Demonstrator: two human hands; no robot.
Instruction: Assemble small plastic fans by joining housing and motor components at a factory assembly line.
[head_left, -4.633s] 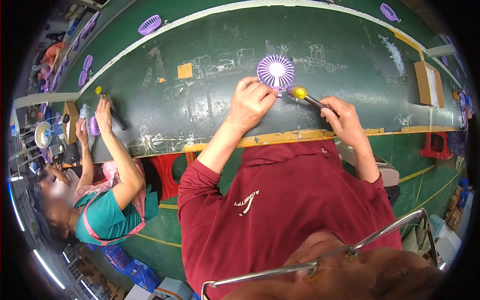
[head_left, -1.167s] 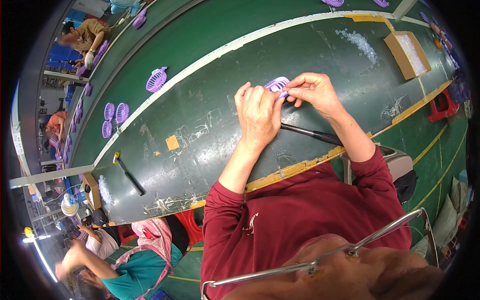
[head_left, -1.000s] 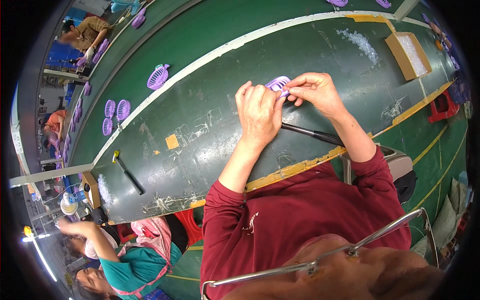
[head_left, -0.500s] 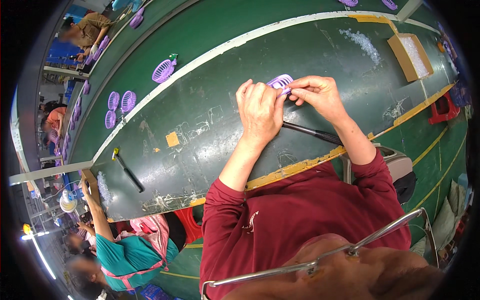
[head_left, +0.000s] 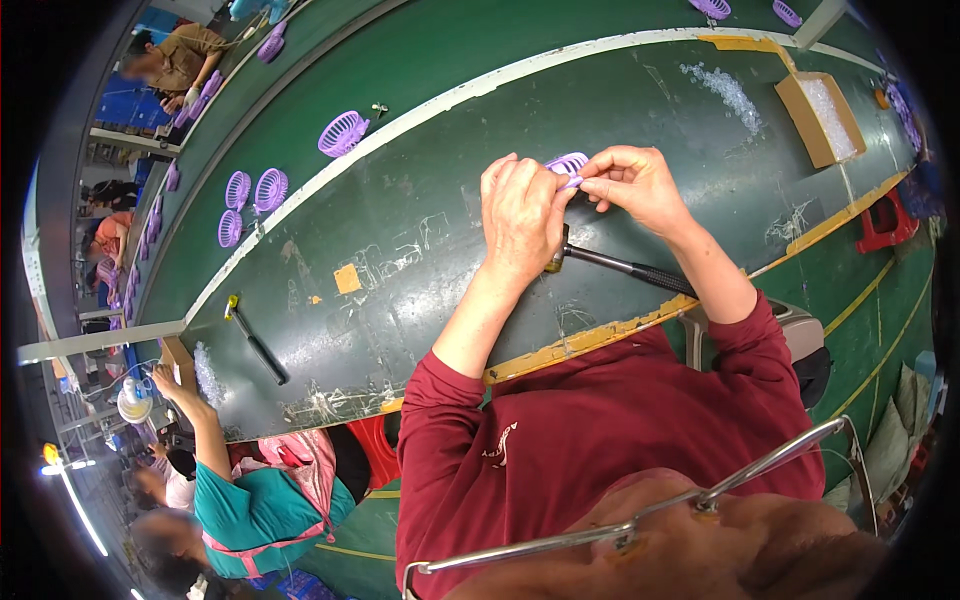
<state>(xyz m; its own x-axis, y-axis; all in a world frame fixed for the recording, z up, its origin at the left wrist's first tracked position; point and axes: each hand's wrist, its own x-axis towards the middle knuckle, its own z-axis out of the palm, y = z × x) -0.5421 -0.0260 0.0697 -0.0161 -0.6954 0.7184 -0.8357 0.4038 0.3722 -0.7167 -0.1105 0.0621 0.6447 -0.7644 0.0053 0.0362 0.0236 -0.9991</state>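
Observation:
My left hand (head_left: 525,215) is closed around a purple slotted plastic fan grille (head_left: 569,161), held just above the dark green worktable. The fingers cover its near part. At its near edge my right hand (head_left: 637,190) pinches with thumb and forefinger. Whatever lies between those fingertips is too small to make out. Below both hands lies a hammer (head_left: 620,264) with a black handle, its grip toward the table's front edge and its head partly behind my left wrist.
A cardboard box (head_left: 808,125) of small clear plastic pieces stands at the right, beside a loose pile (head_left: 730,95). Another hammer (head_left: 257,342) lies at the left. Beyond a white rail, purple grilles (head_left: 343,133) lie on a green conveyor. A co-worker in a teal top (head_left: 265,515) sits at left.
The grilles on the conveyor have shifted to the right. My left hand has moved slightly right, and more of the hammer's head shows. The teal-clad co-worker's hand has moved slightly.

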